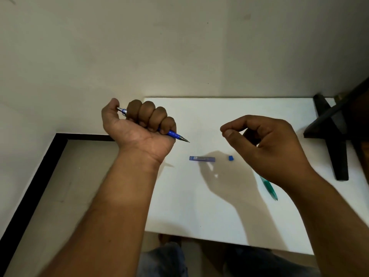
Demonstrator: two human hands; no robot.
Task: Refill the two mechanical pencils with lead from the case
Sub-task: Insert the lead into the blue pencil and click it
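- The lead case [202,158] is lying on the table [199,206], with a blue cap [231,158] just to its right.
- The left hand [139,126], up-left of the case, is gripping the blue pencil [173,134] in a fist.
- The right hand [273,144], up-right of the case, is pinching thumb to forefinger; I cannot tell whether it is holding anything.
- The green pencil [269,186] is lying right of the case, under the right wrist.

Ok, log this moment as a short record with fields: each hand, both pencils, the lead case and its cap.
left hand: grips the blue mechanical pencil in a fist, tip pointing right
right hand: raised over the white table, thumb and forefinger tips together; anything pinched is too thin to see
green mechanical pencil: lying on the table, partly hidden by the right wrist
lead case: lying flat on the table, cap off
cap: on the table right of the case, not touching it
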